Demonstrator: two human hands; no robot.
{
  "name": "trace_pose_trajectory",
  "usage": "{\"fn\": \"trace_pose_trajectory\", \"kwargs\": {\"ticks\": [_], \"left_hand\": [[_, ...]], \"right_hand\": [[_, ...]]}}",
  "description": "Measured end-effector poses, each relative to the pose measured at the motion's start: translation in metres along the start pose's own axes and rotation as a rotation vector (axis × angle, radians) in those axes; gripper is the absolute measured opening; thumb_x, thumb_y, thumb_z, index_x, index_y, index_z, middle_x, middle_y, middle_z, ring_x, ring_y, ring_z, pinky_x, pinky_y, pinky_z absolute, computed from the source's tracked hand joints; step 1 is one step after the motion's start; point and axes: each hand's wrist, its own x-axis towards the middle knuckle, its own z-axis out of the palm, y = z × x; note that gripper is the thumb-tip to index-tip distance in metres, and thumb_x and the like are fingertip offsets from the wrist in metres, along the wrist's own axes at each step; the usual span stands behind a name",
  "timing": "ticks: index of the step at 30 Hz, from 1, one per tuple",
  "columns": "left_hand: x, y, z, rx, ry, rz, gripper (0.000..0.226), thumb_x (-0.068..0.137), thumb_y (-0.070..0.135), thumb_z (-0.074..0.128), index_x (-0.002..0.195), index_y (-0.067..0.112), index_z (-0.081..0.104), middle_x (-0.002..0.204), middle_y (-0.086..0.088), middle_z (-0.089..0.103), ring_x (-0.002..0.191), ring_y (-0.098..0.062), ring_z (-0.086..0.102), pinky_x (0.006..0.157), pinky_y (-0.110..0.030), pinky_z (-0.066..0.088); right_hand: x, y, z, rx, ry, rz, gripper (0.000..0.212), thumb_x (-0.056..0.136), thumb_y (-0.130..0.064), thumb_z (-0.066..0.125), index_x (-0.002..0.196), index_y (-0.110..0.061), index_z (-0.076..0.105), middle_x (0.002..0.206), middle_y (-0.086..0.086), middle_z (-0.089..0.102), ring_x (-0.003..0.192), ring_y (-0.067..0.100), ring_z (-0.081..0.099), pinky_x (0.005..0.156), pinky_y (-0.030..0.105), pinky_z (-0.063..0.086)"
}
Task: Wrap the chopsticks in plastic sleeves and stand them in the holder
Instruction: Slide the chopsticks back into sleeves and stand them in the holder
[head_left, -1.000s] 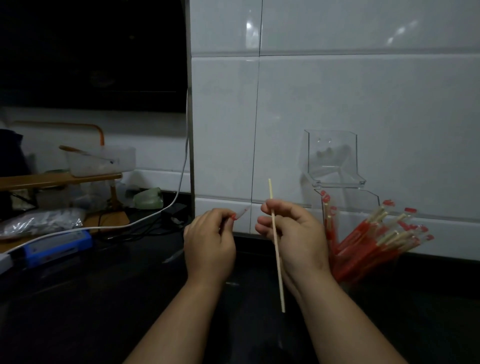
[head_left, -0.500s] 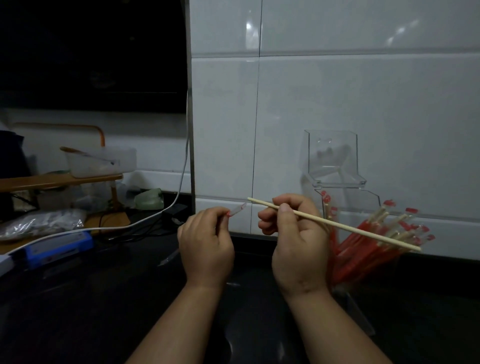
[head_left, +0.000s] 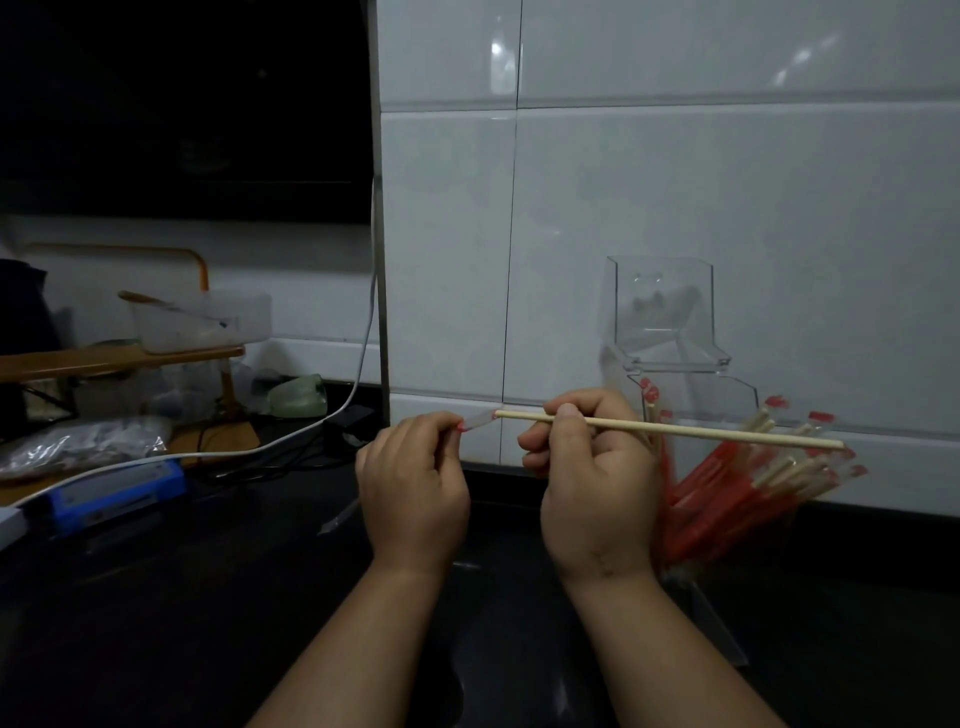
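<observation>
Two bare forearms reach in from the near edge of a dark counter (head_left: 208, 597). The left hand (head_left: 413, 483) is curled and pinches a small clear plastic sleeve (head_left: 478, 420) between thumb and fingers, with its free end pointing right. The right hand (head_left: 592, 483) is closed round a bare wooden chopstick (head_left: 675, 428), held almost level above the counter. The chopstick's left tip sits right at the sleeve's end and its long end runs out to the right. Whether the tip is inside yet cannot be told.

The step in hand appears to be threading the chopstick into the sleeve. To do it well, the left hand should hold the mouth open and steady while the right hand slides the stick straight along the sleeve's line. An angled push could crumple or pierce the thin plastic.

Beyond the right hand, at the counter's back edge against the white tiled wall (head_left: 727, 208), a clear holder (head_left: 701, 395) carries a fan of red-sleeved chopsticks (head_left: 727, 488) leaning right. Far left, a white cable (head_left: 358, 384) and a blue box (head_left: 114, 496) lie on the counter.
</observation>
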Motion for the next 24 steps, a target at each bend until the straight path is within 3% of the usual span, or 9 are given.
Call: {"fn": "trace_pose_trajectory", "kwargs": {"ticks": [5, 11, 18, 22, 24], "left_hand": [[0.0, 0.001, 0.0, 0.0, -0.008, 0.054, 0.024, 0.088, 0.027, 0.049, 0.096, 0.021, 0.07, 0.084, 0.008, 0.067, 0.078, -0.015, 0.056, 0.071, -0.026, 0.026], [0.0, 0.003, -0.001, 0.006, -0.006, 0.164, 0.028, 0.082, 0.021, 0.051, 0.1, 0.02, 0.072, 0.087, 0.007, 0.068, 0.081, -0.013, 0.053, 0.071, -0.026, 0.026], [0.001, 0.004, -0.001, 0.09, 0.001, 0.21, 0.019, 0.085, 0.036, 0.06, 0.089, 0.024, 0.074, 0.087, 0.008, 0.068, 0.082, -0.017, 0.056, 0.071, -0.027, 0.027], [0.002, 0.0, -0.003, 0.178, 0.037, 0.094, 0.016, 0.083, 0.034, 0.066, 0.09, 0.025, 0.076, 0.091, 0.007, 0.07, 0.088, -0.022, 0.058, 0.076, -0.029, 0.026], [0.001, -0.001, -0.002, 0.206, 0.05, 0.044, 0.009, 0.081, 0.027, 0.075, 0.09, 0.024, 0.077, 0.091, 0.006, 0.07, 0.089, -0.025, 0.058, 0.078, -0.032, 0.028]], "right_hand": [[0.002, 0.0, 0.0, -0.042, -0.016, 0.03, 0.017, 0.086, -0.03, 0.047, 0.075, -0.024, 0.058, 0.063, -0.008, 0.067, 0.054, 0.014, 0.061, 0.057, 0.034, 0.05], [0.003, 0.006, 0.002, -0.09, -0.069, 0.104, 0.021, 0.094, -0.016, 0.058, 0.074, -0.022, 0.061, 0.067, -0.005, 0.069, 0.058, 0.016, 0.063, 0.058, 0.039, 0.052], [0.006, 0.009, 0.002, -0.092, -0.089, 0.126, 0.021, 0.096, -0.028, 0.06, 0.075, -0.024, 0.063, 0.062, -0.005, 0.065, 0.056, 0.007, 0.057, 0.059, 0.03, 0.047], [0.005, 0.003, 0.0, 0.055, 0.079, 0.09, 0.039, 0.091, -0.057, 0.039, 0.087, -0.026, 0.061, 0.061, -0.002, 0.056, 0.058, 0.01, 0.052, 0.059, 0.032, 0.04], [0.005, 0.002, -0.002, 0.116, 0.196, -0.019, 0.037, 0.09, -0.055, 0.033, 0.085, -0.028, 0.057, 0.062, -0.003, 0.052, 0.06, 0.016, 0.051, 0.06, 0.037, 0.041]]}}
